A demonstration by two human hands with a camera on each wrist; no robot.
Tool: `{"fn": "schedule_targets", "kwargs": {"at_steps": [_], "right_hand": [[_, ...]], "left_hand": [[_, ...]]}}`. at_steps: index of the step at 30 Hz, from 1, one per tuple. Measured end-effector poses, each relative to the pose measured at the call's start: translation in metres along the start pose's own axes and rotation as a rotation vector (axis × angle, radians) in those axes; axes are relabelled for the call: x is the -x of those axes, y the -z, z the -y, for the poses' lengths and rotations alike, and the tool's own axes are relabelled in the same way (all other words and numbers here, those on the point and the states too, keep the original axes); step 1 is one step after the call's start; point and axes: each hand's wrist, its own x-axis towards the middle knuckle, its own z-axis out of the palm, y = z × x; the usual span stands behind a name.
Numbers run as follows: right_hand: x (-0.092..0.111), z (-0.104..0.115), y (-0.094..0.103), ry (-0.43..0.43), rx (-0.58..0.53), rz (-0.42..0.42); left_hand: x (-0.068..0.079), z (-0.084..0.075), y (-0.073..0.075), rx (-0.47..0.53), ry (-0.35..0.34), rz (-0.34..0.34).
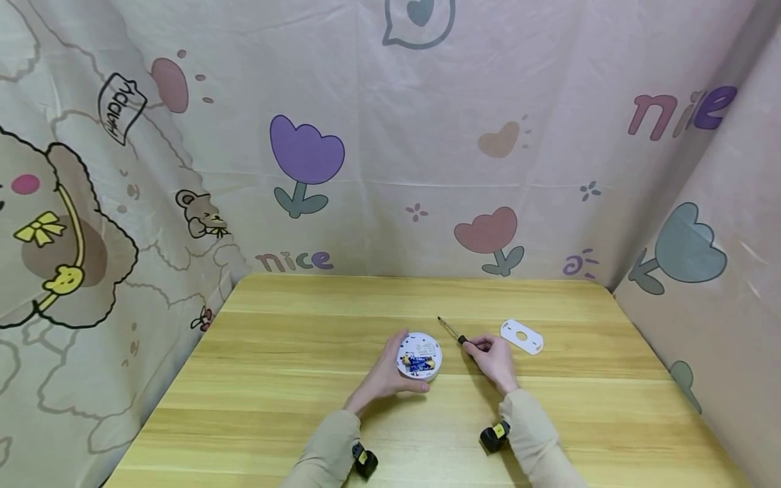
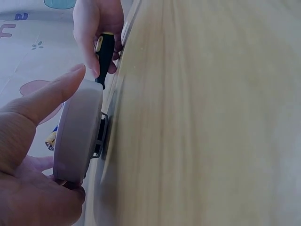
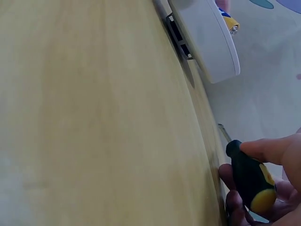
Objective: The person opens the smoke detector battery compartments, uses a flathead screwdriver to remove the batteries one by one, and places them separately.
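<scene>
My left hand holds a round white smoke alarm just over the table, thumb and fingers at its rim. Its battery side faces up, and blue-and-yellow batteries show there. The left wrist view catches the alarm edge-on, its dark slotted vent toward the tabletop. In my right hand is a screwdriver with a black-and-yellow handle. Its thin shaft points away and to the left, apart from the alarm. Some right fingers are hidden behind the handle.
A white oval mounting plate with a central hole lies just beyond the right hand. The wooden table meets a printed curtain at its back, with more cloth along both sides. Each wrist carries a small black camera.
</scene>
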Motion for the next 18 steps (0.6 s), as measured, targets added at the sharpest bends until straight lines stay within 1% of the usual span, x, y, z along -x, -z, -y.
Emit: {"fn": "schedule_targets", "kwargs": {"at_steps": [5, 9, 12, 18], "right_hand": [[-0.0023, -0.0015, -0.0013, 0.086, 0.085, -0.023], [-0.0039, -0.004, -0.003, 0.125, 0.143, -0.018], [-0.0047, -0.0056, -0.0041, 0.129, 0.155, -0.011], [-0.0055, -0.0062, -0.0036, 0.099, 0.147, -0.007]], "left_hand": [[0.0004, -0.0008, -0.0001, 0.012, 0.005, 0.002], [0.0002, -0.001, -0.0003, 0.017, 0.006, 0.0], [0.0, -0.001, -0.0003, 0.018, 0.003, 0.001], [0.0003, -0.0023, 0.0001, 0.018, 0.002, -0.001]]}}
